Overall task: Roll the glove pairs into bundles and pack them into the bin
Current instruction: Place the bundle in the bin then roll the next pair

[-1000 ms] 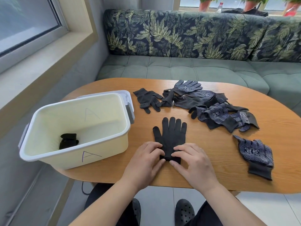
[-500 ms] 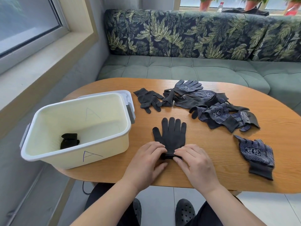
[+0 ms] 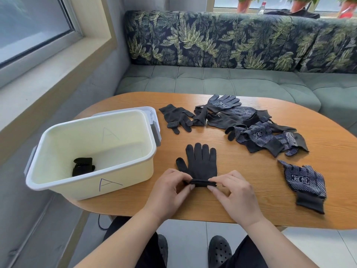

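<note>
On wood table [image 3: 260, 182], hands [image 3: 168, 192] [image 3: 235, 196] pinch blk knit glove [image 3: 201, 165].

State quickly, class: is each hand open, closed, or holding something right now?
Left hand: pinching the rolled-up cuff end of the plain black knit glove.
Right hand: pinching the same rolled cuff at its other end.

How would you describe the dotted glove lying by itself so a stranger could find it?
Start at the oval wooden table, then go to its near right side, past the right hand. The blue dotted glove lies there flat and alone, cuff toward the person, apart from the tangled glove pile farther back.
</note>
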The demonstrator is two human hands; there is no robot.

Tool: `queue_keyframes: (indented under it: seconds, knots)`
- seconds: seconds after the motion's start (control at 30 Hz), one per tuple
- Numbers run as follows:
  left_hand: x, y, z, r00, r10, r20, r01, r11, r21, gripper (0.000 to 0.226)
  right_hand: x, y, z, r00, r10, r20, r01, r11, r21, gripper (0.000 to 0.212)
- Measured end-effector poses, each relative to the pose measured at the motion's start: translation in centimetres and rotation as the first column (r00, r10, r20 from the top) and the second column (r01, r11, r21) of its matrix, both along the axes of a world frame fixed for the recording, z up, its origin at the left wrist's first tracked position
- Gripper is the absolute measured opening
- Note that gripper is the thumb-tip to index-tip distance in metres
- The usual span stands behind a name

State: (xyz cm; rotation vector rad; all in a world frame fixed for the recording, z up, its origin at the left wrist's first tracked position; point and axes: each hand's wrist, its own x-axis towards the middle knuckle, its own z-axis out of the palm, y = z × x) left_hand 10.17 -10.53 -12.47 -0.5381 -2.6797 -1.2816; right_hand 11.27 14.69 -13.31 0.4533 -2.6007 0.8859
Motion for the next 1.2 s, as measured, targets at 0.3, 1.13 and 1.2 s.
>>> queue_keyframes:
  seconds: [0.3,1.13,1.2]
  knots:
    - [0.2,0.3,0.7,0.994,0.082,0.079,-0.08,0.996,-0.03,0.024,-0.2,-0.1,0.2,0.978,-0.056,0.203,0.096,0.977,-0.192,0.032]
    - [0.0,0.9,-2.1,0.945,-0.081,-0.318,-0.048,0.925,-0.377,0.037,0.1,-0.8,-1.2,0.966,-0.034,-0.257,0.097,0.967,0.236,0.012]
    - [-0.1,0.8,-2.1,0.945,-0.079,-0.316,-0.048,0.926,-0.374,0.036,0.1,-0.8,-1.1,0.97,-0.018,-0.244,0.08,0.966,0.246,0.015]
